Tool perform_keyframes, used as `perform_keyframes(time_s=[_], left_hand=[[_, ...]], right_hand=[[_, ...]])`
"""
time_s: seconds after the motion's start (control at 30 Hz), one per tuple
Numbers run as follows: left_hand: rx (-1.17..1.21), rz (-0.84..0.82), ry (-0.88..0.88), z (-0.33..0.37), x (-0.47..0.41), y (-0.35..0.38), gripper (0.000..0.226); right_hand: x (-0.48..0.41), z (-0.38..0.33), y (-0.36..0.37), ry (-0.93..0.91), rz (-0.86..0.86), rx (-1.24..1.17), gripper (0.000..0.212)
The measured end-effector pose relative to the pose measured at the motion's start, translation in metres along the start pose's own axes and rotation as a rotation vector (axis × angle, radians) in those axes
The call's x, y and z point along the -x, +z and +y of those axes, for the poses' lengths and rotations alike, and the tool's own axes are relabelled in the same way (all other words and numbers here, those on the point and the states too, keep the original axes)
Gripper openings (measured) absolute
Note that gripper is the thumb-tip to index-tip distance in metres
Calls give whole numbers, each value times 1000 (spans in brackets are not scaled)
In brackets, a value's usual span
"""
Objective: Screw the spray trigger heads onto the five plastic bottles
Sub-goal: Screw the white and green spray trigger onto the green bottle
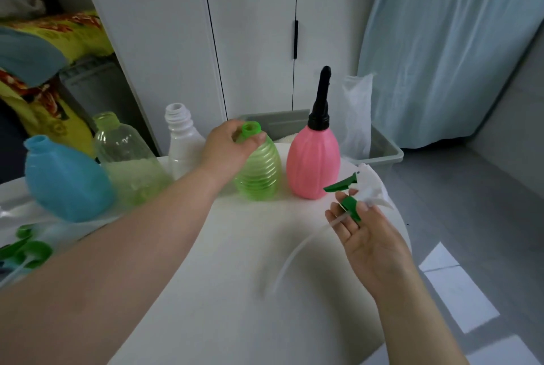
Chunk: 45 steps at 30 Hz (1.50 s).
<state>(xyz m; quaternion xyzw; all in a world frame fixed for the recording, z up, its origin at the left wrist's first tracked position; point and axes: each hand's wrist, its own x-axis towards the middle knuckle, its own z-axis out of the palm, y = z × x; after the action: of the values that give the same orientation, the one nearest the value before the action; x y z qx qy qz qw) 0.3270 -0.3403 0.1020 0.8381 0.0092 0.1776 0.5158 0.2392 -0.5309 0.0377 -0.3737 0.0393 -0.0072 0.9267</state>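
Note:
Several bottles stand along the far side of the white table (223, 261): a blue bottle (66, 180), a clear pale-green bottle (129, 158), a white bottle (182, 141), a ribbed green bottle (260, 170) and a pink bottle (313, 163) with a black nozzle head on it. My left hand (228, 145) grips the ribbed green bottle at its shoulder, just below the open neck. My right hand (363, 232) holds a white and green spray trigger head (357, 195) by its green collar, to the right of the pink bottle. Its thin tube (297, 252) hangs down to the left, blurred.
More green trigger heads (28, 249) lie at the table's left edge. A grey bin (382, 146) with a plastic bag stands behind the table, before a white cabinet (259, 37). A blue curtain (453, 46) hangs on the right. The table's right edge drops to a grey floor.

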Motion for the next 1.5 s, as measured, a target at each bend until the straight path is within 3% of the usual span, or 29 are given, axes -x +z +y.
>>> perform_keyframes(time_s=[0.13, 0.2, 0.37, 0.63, 0.77, 0.9, 1.23, 1.5], left_hand=[[116, 2, 11, 4, 27, -26, 10], [160, -42, 2, 2, 46, -42, 14], [231, -159, -51, -11, 85, -60, 17], [227, -279, -14, -17, 101, -63, 47], [234, -222, -35, -26, 108, -63, 65], [167, -148, -50, -30, 111, -63, 61], [235, -186, -58, -39, 111, -64, 50], [214, -259, -55, -40, 106, -71, 48]], right_hand=[[4, -5, 0, -40, 13, 15, 13], [7, -6, 1, -55, 18, 17, 6], [19, -13, 10, -92, 24, 36, 13], [32, -51, 44, -249, -5, 30, 15], [34, -68, 82, -317, -97, 67, 14], [33, -66, 124, -325, -155, 93, 14], [23, -43, 163, -340, -261, 441, 15], [21, -6, 148, -163, -411, 855, 20]])
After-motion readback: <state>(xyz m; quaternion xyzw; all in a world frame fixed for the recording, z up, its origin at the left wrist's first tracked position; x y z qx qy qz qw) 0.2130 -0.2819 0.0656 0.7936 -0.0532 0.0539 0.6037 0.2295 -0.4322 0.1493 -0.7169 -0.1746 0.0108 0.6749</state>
